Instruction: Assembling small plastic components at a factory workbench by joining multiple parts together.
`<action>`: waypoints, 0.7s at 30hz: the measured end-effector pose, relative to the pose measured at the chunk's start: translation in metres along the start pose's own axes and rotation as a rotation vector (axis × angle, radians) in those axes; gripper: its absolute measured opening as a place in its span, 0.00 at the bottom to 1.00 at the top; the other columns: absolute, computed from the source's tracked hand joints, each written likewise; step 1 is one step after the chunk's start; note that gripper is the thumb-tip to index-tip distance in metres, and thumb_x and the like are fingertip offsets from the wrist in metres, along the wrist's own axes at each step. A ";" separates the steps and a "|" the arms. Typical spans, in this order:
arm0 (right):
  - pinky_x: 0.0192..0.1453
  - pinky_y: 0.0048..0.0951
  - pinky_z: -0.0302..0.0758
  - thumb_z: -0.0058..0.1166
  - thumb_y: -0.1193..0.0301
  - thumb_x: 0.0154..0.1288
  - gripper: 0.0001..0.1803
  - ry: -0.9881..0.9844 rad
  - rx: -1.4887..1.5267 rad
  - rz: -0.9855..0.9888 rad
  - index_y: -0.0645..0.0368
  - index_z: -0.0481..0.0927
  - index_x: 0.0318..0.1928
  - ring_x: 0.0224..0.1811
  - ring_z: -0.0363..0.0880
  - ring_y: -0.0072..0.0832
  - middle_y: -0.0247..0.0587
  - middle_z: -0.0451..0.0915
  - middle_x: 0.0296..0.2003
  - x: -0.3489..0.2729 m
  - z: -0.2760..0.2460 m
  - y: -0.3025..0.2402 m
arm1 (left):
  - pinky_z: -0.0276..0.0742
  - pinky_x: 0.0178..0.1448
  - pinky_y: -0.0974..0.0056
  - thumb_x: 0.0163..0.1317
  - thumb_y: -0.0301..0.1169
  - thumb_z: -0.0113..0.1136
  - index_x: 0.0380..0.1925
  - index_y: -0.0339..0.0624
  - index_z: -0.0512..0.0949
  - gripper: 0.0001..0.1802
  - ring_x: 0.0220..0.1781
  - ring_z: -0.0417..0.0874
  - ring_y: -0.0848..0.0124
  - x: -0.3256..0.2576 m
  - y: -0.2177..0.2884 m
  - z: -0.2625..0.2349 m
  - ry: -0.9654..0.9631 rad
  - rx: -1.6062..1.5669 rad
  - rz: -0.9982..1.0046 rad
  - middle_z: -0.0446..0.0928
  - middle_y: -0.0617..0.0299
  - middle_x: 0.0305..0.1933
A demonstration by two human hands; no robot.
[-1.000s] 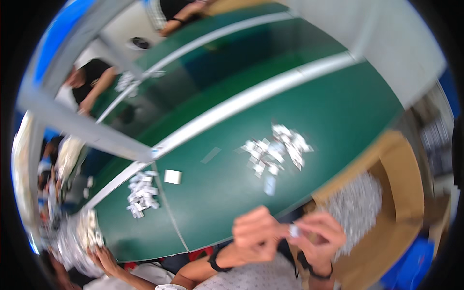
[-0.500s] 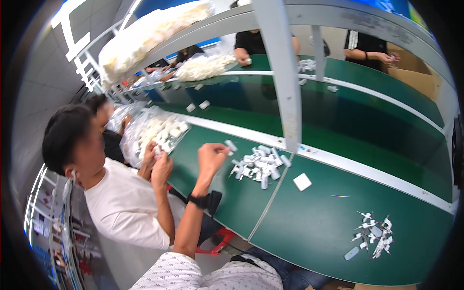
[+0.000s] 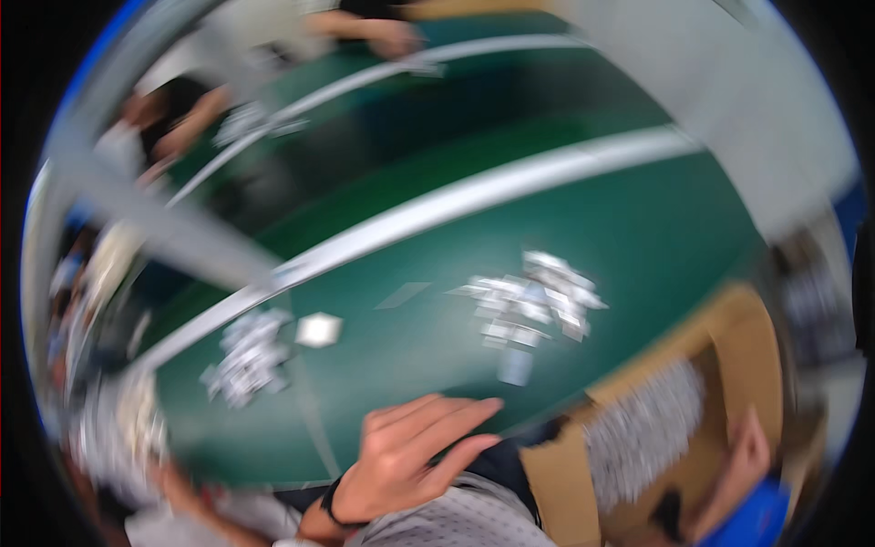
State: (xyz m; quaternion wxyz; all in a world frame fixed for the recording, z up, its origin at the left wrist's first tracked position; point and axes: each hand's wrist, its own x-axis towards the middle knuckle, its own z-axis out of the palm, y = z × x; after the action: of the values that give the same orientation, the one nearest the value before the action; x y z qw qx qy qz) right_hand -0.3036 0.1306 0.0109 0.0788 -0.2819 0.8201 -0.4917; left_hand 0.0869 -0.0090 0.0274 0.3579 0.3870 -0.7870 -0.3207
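Observation:
My left hand (image 3: pixel 410 451), with a black band at the wrist, is over the near edge of the green worktable (image 3: pixel 437 356). Its fingers stretch out to the right, the thumb apart from them, and nothing shows in it. The nearest group of small parts is a blurred pile of white and grey pieces (image 3: pixel 538 301), beyond the fingertips and apart from them. A second pile of similar pieces (image 3: pixel 248 356) lies farther left, with a white square block (image 3: pixel 319 330) beside it. My right hand does not show.
At the right stands an open cardboard box (image 3: pixel 561 483) holding a mass of pale small parts (image 3: pixel 647 428). Another person's hand (image 3: pixel 749 442), below it a blue sleeve, is by the box. A grey post (image 3: pixel 200 246) rises at the left. Co-workers sit left and across.
The view has swung to the right, bringing the cardboard box into sight. My left hand has left the left-hand pile and moved back toward my body, its fingers now stretched out.

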 end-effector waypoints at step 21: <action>0.43 0.47 0.82 0.65 0.64 0.57 0.11 -0.217 -0.929 0.330 0.58 0.88 0.31 0.38 0.86 0.52 0.55 0.86 0.33 -0.033 0.075 0.372 | 0.75 0.67 0.49 0.69 0.27 0.58 0.52 0.26 0.80 0.17 0.67 0.74 0.44 -0.030 -0.041 0.083 -0.134 0.132 -0.029 0.77 0.38 0.63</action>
State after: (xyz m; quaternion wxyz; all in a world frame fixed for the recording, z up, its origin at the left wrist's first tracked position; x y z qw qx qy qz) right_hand -0.3888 0.2243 -0.3482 0.1064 -0.2032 0.9731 -0.0235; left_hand 0.0487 0.0150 -0.0585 0.2734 0.3987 -0.8230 -0.2983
